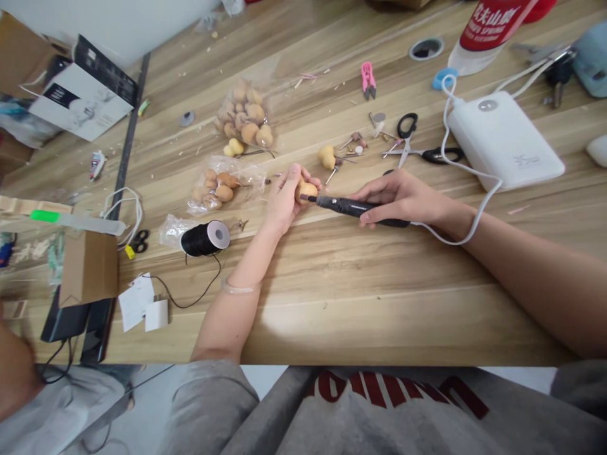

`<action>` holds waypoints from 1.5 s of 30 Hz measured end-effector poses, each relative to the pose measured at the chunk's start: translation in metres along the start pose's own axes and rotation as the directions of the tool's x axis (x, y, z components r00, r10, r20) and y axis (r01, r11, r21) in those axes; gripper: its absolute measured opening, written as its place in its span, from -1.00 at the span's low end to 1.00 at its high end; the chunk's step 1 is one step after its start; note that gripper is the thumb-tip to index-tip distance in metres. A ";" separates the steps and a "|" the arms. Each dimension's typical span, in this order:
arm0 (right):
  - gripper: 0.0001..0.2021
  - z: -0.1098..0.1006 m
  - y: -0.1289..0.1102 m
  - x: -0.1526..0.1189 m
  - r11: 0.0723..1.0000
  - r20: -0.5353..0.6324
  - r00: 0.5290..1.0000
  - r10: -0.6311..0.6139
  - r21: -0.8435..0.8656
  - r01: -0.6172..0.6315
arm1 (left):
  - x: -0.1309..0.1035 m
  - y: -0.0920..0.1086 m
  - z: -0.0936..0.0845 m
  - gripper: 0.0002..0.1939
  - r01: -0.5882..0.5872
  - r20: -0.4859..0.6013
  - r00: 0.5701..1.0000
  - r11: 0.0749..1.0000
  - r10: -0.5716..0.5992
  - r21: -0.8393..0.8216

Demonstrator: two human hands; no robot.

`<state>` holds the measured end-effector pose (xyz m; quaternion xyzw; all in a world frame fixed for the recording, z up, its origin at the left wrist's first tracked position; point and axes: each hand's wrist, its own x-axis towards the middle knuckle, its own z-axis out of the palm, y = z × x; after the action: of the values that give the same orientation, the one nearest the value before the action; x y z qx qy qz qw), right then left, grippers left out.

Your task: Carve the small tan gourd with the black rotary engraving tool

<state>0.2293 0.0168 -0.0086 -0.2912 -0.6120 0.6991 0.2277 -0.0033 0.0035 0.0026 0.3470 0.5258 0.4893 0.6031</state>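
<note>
Wood-grained and pale, the tabletop lies beneath both forearms, with the small gourd held just above it near the middle of the view. The left hand has its fingers closed around that gourd, while the right hand grips a black pen-shaped rotary tool, its tip pointing left and apparently touching the gourd; the two hands are apart from each other. A white cable crosses the right wrist, near a white power bank. Just beyond the hands sits a yellow gourd among scattered tool bits, with black-handled scissors lying open to their right and pink nippers farther back. Left of these are a large clear bag of gourds, a smaller bag of gourds and, nearer the left forearm, a spool of black cord. At the lower left shows another person's grey sleeve.
</note>
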 end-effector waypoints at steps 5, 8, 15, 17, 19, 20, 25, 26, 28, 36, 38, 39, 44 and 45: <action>-0.65 0.001 -0.001 0.000 1.000 -0.039 0.999 -0.004 0.029 0.005 | 0.000 0.000 0.000 -0.69 -0.019 0.025 1.000 0.999 0.020 -0.046; -0.67 0.002 -0.002 0.000 0.999 -0.032 0.999 -0.007 0.041 0.008 | 0.000 -0.001 0.000 -0.70 -0.011 0.012 1.000 0.999 0.012 -0.045; -0.67 0.002 -0.004 -0.001 0.999 -0.045 0.999 -0.007 0.048 0.009 | -0.001 0.001 0.001 -0.69 0.003 0.008 1.000 1.000 -0.003 -0.005; -0.64 0.002 -0.003 -0.001 0.999 -0.034 0.999 0.002 0.039 -0.001 | -0.001 0.002 0.002 -0.70 0.011 -0.001 1.000 1.000 -0.011 -0.006; -0.59 0.002 -0.003 -0.001 1.000 -0.016 1.000 0.011 0.026 -0.010 | -0.001 0.002 0.002 -0.70 0.009 -0.003 1.000 1.000 -0.009 -0.008; -0.59 0.002 -0.003 -0.001 1.000 -0.015 1.000 0.010 0.024 -0.010 | -0.001 0.002 0.002 -0.70 0.003 -0.001 1.000 1.000 -0.004 -0.010; -0.66 0.002 -0.002 0.000 0.999 -0.057 0.998 -0.018 0.033 0.019 | -0.002 0.001 0.002 -0.71 0.001 0.007 1.000 1.000 -0.001 -0.019; -0.66 0.002 -0.003 0.000 0.999 -0.055 0.998 -0.016 0.035 0.018 | -0.002 0.002 0.002 -0.71 0.002 0.010 1.000 1.000 -0.002 -0.014; -0.65 0.002 -0.003 -0.001 0.999 -0.040 0.999 -0.004 0.036 0.006 | -0.003 0.002 0.002 -0.70 -0.002 0.023 1.000 1.000 0.002 -0.008; -0.67 0.004 -0.004 -0.001 1.000 -0.037 0.999 -0.004 0.027 0.005 | -0.002 0.001 0.001 -0.70 -0.014 0.039 0.999 1.000 0.014 -0.017; -0.66 0.003 -0.004 -0.001 1.000 -0.035 0.999 -0.001 0.019 0.001 | -0.001 0.001 0.001 -0.70 -0.004 0.017 1.000 1.000 0.005 -0.011; -0.66 0.003 -0.003 -0.001 1.000 -0.036 0.999 -0.004 0.018 0.005 | -0.001 0.001 0.001 -0.70 0.001 0.004 1.000 1.000 -0.001 -0.009; -0.64 0.002 -0.002 -0.001 1.000 -0.026 1.000 -0.005 0.020 0.006 | -0.001 0.001 0.001 -0.70 0.003 -0.003 1.000 1.000 -0.003 0.018; -0.62 0.002 -0.003 -0.001 1.000 -0.020 1.000 0.002 0.016 -0.001 | -0.001 0.001 0.001 -0.70 -0.001 0.001 1.000 1.000 0.001 0.019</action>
<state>0.2287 0.0149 -0.0055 -0.2966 -0.6038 0.7014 0.2356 -0.0023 0.0028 0.0044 0.3533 0.5297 0.4844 0.5999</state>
